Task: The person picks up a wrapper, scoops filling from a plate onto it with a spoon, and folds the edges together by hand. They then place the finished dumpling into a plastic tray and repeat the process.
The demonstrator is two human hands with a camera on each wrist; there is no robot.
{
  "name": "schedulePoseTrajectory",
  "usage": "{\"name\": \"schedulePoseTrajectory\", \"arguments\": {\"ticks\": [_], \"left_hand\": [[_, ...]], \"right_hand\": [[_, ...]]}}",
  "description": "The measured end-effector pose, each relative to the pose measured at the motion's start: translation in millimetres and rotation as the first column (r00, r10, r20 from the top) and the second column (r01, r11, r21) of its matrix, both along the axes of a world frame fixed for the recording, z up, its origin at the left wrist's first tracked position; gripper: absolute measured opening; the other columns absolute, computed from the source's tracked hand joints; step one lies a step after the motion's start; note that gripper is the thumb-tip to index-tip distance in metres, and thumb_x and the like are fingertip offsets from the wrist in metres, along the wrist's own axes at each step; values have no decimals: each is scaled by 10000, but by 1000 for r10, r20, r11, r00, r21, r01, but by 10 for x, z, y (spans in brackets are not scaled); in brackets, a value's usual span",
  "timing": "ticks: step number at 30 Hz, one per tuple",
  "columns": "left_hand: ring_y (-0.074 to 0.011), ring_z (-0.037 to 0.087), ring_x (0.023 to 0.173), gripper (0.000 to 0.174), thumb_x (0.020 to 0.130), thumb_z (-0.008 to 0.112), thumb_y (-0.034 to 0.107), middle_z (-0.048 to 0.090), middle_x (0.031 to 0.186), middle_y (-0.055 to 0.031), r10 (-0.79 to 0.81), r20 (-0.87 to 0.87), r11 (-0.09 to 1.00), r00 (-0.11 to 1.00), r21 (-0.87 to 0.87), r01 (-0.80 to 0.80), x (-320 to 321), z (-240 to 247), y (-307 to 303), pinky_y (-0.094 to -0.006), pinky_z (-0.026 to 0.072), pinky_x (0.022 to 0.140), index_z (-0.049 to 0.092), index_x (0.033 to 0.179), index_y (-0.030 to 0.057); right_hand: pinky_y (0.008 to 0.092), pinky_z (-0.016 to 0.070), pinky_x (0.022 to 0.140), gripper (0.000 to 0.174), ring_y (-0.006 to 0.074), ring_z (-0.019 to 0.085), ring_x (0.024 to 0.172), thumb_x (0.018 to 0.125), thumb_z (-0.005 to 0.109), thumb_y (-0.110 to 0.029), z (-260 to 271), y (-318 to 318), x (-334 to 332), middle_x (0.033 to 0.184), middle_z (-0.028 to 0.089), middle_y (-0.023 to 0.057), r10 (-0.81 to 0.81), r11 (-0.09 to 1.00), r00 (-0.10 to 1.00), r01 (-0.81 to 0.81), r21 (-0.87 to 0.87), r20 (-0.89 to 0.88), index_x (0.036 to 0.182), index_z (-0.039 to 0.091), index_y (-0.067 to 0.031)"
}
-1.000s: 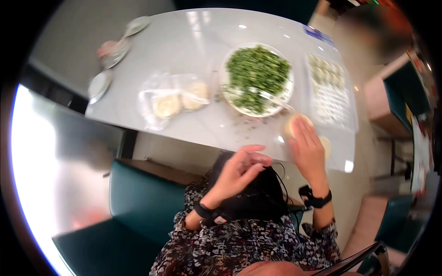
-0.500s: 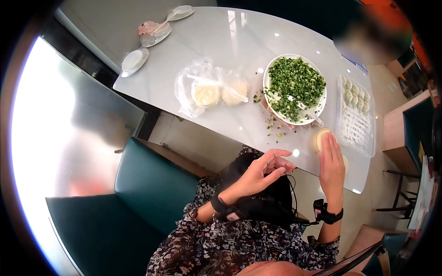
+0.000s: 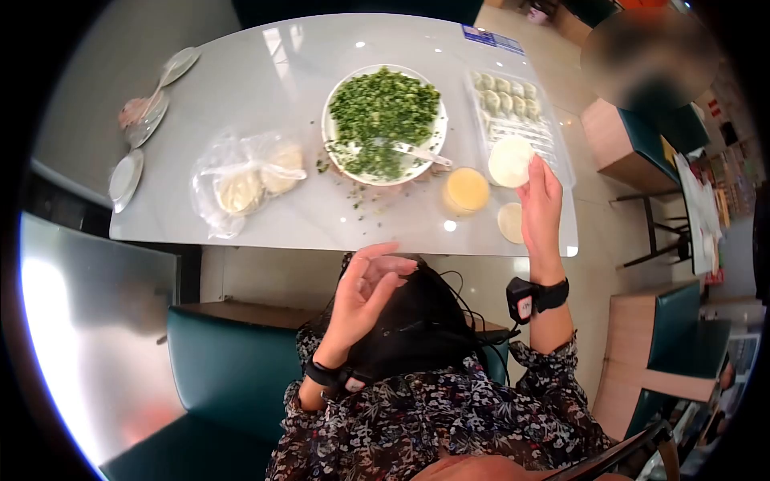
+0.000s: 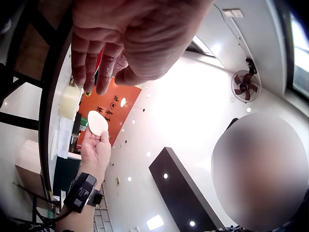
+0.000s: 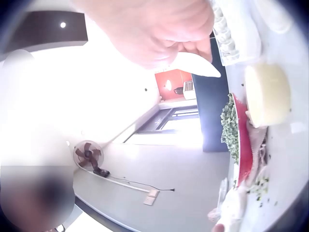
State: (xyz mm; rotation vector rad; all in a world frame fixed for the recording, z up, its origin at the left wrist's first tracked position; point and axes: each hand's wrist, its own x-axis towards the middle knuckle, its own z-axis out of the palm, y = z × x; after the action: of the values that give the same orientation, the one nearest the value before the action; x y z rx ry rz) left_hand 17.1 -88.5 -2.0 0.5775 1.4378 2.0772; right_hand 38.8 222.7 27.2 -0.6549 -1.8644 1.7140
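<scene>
The right hand [image 3: 542, 200] pinches a round dumpling wrapper [image 3: 510, 162] by its edge, right of the bowl of chopped greens [image 3: 440, 129]. The left hand [image 3: 365, 289] hangs loose, holding nothing, on the bowl's near side. A soft pinch should stop the wrapper ripping.

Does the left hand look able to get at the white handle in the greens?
Probably yes: the left hand is empty, the white handle juts past the plate's rim, and the pale cylinder sits beside the direct path.
</scene>
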Motion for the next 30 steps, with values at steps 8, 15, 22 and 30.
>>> {"name": "schedulePoseTrajectory", "arguments": {"ticks": [8, 15, 22, 30], "left_hand": [[-202, 646, 1139, 369, 1035, 505, -7, 677, 1191, -154, 16, -2, 999, 1000, -50, -16, -12, 51, 41, -318, 527, 965, 446, 1399, -15], [-230, 657, 1119, 376, 1042, 532, 73, 684, 1172, -160, 18, -30, 996, 999, -91, -21, -28, 64, 118, -337, 533, 956, 457, 1399, -18], [-230, 659, 1113, 372, 1046, 529, 82, 683, 1171, -160, 13, -40, 995, 999, -102, -17, -37, 70, 142, -339, 533, 954, 461, 1400, -11], [-218, 626, 1180, 367, 1051, 479, 10, 654, 1240, -162, -48, -49, 996, 998, -83, 43, -56, 124, 232, -325, 503, 987, 440, 1415, -10]], "right_hand": [[414, 491, 1090, 415, 349, 615, 1243, 901, 553, 40, -259, -391, 61, 1322, 639, 204, 190, 283, 970, -201, 938, 150, 1313, 593, 3], [373, 538, 951, 344, 311, 660, 1167, 991, 582, -112, -34, -252, 137, 1233, 684, 174, 212, 741, 944, -323, 588, 252, 1312, 605, 11], [327, 535, 915, 330, 154, 672, 1138, 1077, 507, -204, 6, -5, 63, 1251, 701, 144, 24, 835, 995, 34, 549, -98, 1320, 613, -8], [323, 540, 950, 348, 186, 679, 1123, 1090, 480, -224, 92, -392, 144, 1264, 684, 130, 237, 735, 951, -308, 604, 197, 1321, 593, 10]]}}
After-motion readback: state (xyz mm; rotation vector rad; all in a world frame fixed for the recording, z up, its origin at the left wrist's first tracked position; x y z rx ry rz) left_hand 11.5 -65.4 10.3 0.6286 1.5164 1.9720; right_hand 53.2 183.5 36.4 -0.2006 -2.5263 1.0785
